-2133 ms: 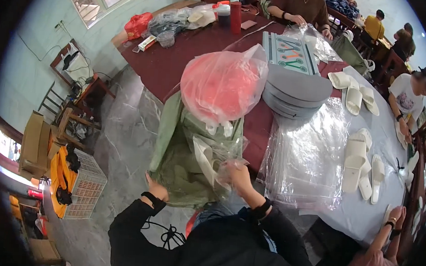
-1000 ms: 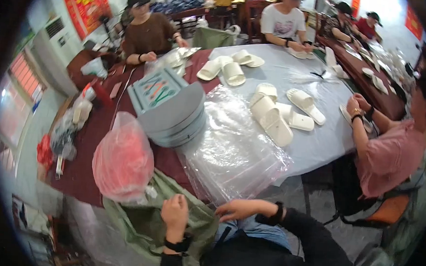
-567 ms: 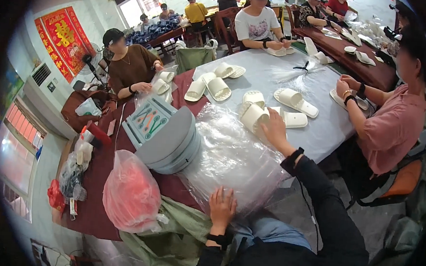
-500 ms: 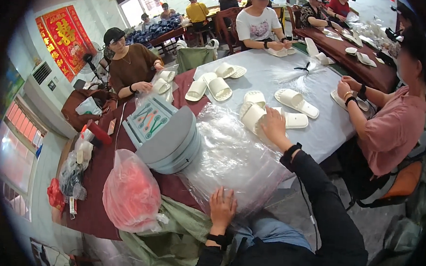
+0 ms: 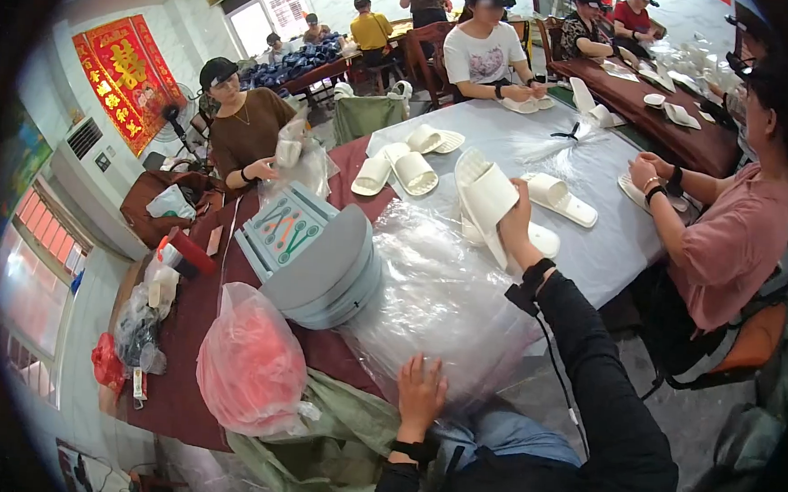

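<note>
My right hand grips a white slipper by its side, the sole tilted up off the table; whether a second one is held with it I cannot tell. Below it, my left hand lies with fingers stretched out on a stack of clear plastic bags. Just right of the held slipper, another white slipper rests on the pale table cover, and part of one more shows behind my right wrist. Several white slippers sit farther left.
Left of the bags stand stacked grey-blue plastic pieces and a bag of pink stuff. A bundle of clear strands lies at the far side. Co-workers sit around; one at left handles a bagged slipper. A cable hangs from my right wrist.
My right hand has lifted the slipper from the table and tilted it upright. My left hand stays on the plastic bags. The co-worker at left has raised a bagged slipper.
</note>
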Motion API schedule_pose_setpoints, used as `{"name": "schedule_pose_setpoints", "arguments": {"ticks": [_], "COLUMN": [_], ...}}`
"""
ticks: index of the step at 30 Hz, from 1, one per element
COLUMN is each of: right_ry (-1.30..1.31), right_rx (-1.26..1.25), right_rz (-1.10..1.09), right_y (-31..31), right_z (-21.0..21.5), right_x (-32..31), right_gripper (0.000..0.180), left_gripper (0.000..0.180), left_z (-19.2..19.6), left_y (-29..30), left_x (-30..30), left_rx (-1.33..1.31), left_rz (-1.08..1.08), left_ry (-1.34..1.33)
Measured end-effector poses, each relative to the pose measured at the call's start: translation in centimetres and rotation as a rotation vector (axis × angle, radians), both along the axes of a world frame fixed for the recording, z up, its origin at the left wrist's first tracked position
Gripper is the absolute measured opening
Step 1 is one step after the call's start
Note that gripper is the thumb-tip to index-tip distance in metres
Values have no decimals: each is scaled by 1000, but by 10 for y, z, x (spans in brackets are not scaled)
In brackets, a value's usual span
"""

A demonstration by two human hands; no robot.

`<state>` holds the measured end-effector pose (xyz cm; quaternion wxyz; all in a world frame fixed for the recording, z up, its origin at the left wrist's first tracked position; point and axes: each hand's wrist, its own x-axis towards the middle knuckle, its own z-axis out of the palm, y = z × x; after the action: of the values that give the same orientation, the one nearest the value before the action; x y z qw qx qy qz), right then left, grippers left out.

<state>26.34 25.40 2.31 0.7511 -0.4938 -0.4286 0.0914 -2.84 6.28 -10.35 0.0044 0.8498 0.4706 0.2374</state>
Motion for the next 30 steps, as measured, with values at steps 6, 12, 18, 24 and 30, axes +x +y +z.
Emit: {"name": "schedule_pose_setpoints", "arguments": {"ticks": [6,12,18,24,30], "right_ry": [111,65,-176,-598,-711], "right_rx": [118,34,-274,-437,-350], "right_rz": [453,747,763,563,326], "right_y": [-26,-62,-96,-155,-184], "right_z": [59,66,1,-52,-81], "right_x": [10,-31,-96,-127,-128], "right_gripper": [24,38,27,23,28], "left_gripper": [40,39,39,43,46], "left_z": [2,2,11,0,-17], "left_y": [1,1,0,-1,4], "left_x": [1,1,3,1,-11], "left_rx": [50,49,21,-164,12], "left_rz": [19,18,-3,1,-55], "left_ry": [6,-22,-43,-104,-6]}}
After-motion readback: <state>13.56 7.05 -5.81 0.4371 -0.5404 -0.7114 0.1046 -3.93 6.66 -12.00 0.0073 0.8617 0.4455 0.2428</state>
